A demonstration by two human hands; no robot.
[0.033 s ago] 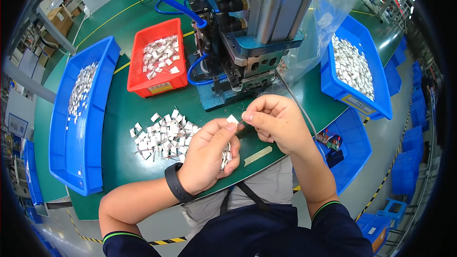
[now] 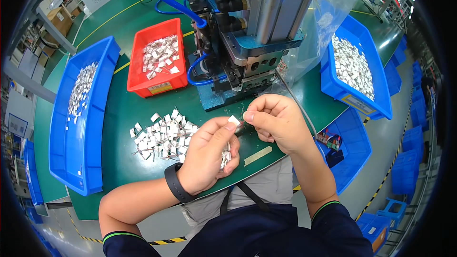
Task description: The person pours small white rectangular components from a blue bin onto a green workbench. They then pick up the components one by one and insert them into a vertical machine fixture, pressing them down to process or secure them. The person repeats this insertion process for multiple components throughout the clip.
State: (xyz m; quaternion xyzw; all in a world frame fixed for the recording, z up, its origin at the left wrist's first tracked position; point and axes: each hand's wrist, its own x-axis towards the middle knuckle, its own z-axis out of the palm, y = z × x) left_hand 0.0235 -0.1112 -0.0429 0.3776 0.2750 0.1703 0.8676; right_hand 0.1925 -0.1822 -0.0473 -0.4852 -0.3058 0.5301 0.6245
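My left hand (image 2: 209, 152) is closed, with a small white square part (image 2: 234, 121) pinched between thumb and forefinger. More of these white parts (image 2: 225, 157) are cupped in its palm under the curled fingers. Just to the right, my right hand (image 2: 276, 123) is closed in a pinch beside the held part; what lies between its fingertips is too small to make out. Left of my left hand, a loose pile of white parts with thin wire leads (image 2: 164, 135) lies on the green table (image 2: 121, 162).
Behind my hands stands a press machine (image 2: 247, 66) with blue air hoses. A red bin (image 2: 157, 85) and a long blue bin (image 2: 78, 162) of white parts stand left; another filled blue bin (image 2: 354, 100) is right. A clear plastic bag (image 2: 314, 43) hangs beside the machine. Tape (image 2: 258, 155) marks the near edge.
Both hands keep almost the same pose; the fingertips and the pinched white part have shifted very slightly to the right.
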